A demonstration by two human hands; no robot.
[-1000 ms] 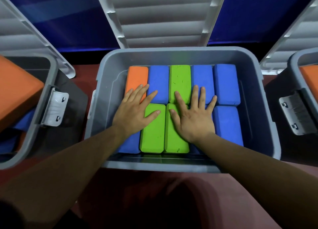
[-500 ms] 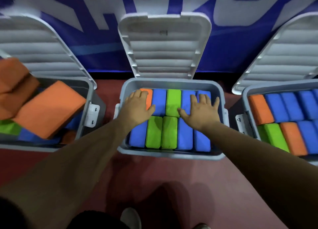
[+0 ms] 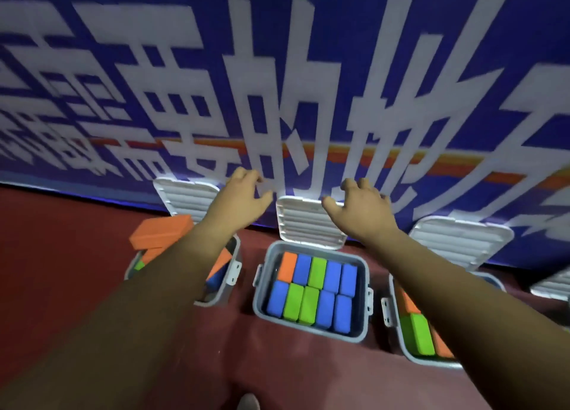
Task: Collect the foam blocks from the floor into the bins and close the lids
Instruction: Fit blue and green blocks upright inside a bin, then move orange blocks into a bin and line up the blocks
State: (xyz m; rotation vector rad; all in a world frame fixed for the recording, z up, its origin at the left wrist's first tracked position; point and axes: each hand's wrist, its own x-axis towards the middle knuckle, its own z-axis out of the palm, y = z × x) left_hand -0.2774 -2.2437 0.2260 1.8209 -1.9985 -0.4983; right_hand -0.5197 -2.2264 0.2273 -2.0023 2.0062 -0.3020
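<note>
- Foam blocks fill the middle bin in two neat rows of five, lying flat and packed side by side. The back row is orange, blue, green, blue, blue; the front row is blue, green, green, blue, blue.
- The middle bin is grey and sits on a red floor. Its white ribbed middle lid stands open, tilted back toward a blue banner printed with large white characters.
- The left hand is raised in front of the banner, above and left of the middle lid's top edge. Its fingers are bent in a loose claw and it holds nothing.
- The right hand is raised at about the same height, by the lid's upper right corner — fingers loosely bent, nothing in its grasp. Its thumb overlaps the lid's top edge; whether it touches cannot be told.
- The left bin, partly hidden behind the left forearm, is heaped with orange blocks that jut above its rim at odd angles. Its left lid is open.
- The right bin, partly hidden behind the right forearm, holds green and orange blocks lying flat — its right lid is open too.
</note>
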